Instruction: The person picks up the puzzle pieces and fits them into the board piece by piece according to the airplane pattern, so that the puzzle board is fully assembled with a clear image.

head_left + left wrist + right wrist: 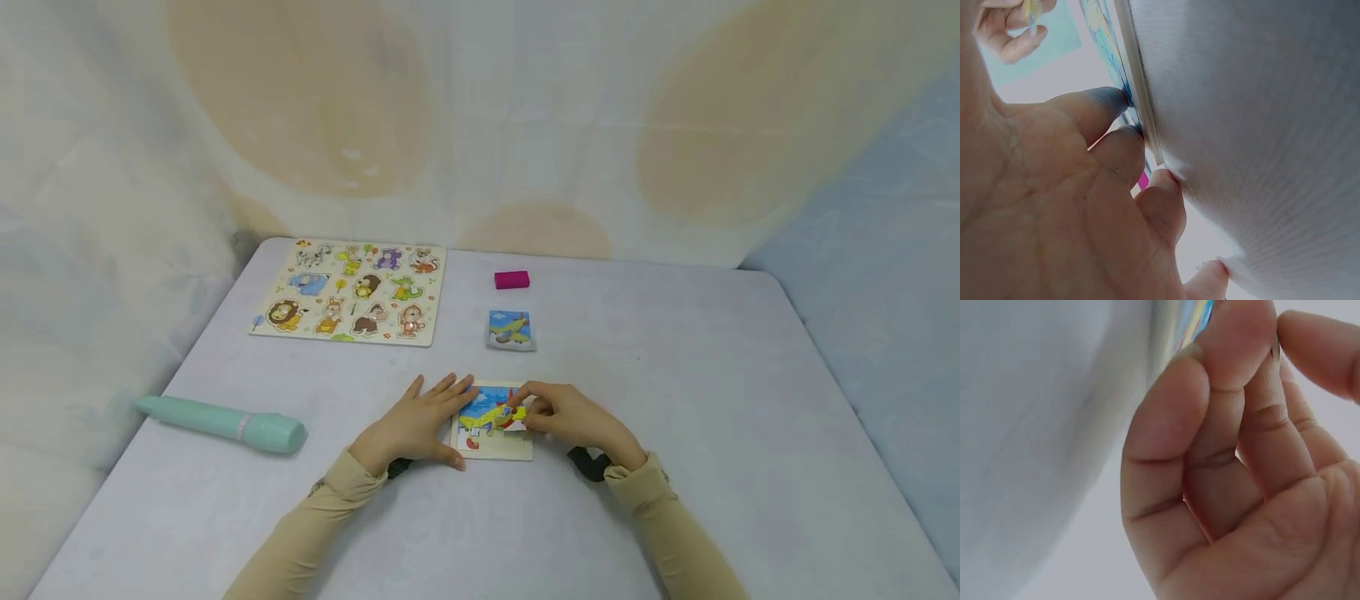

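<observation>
A small jigsaw puzzle board (pixel 510 450) with a yellow airplane on blue sky lies on the table, partly filled. My left hand (pixel 420 423) is spread at its left side, fingertips on the board's edge and upper left corner, thumb at the lower left. In the left wrist view, two fingertips rest against the side of the board. Over the board's right part, my right hand (pixel 576 418) pinches a puzzle piece (pixel 1033 11) with yellow on it. The right wrist view shows the curled fingers (pixel 1166 412), with the piece mostly hidden.
A small airplane picture card (pixel 510 329) lies beyond the board, with a magenta block (pixel 512 280) behind it. Back left is an animal puzzle board (pixel 352 292). A mint-green microphone-shaped object (pixel 225 423) lies at the left.
</observation>
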